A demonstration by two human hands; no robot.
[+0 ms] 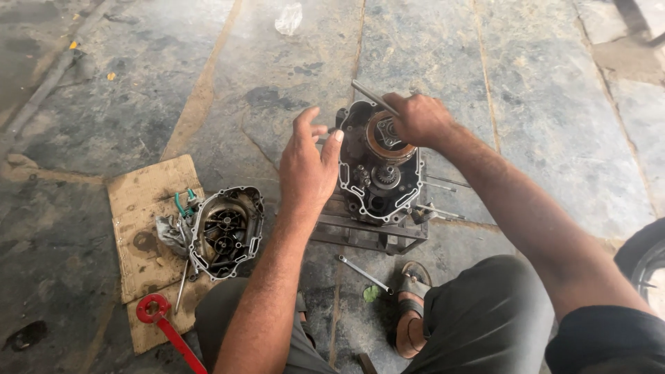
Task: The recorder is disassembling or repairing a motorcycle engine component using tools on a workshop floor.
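Note:
An open engine case (379, 181) stands upright on a small metal stand (374, 235) on the stone floor, its gears and round clutch (385, 136) exposed. My right hand (418, 118) is closed on a thin metal tool (373, 97) at the clutch. My left hand (309, 163) hovers just left of the case, fingers spread, thumb near the case's edge, holding nothing.
A removed engine cover (227, 232) lies on a piece of cardboard (145, 208) at left, beside a rag and green-handled pliers (183, 202). A red-handled tool (166, 325) and a spanner (365, 274) lie near my knees. A tyre (644, 260) shows at right.

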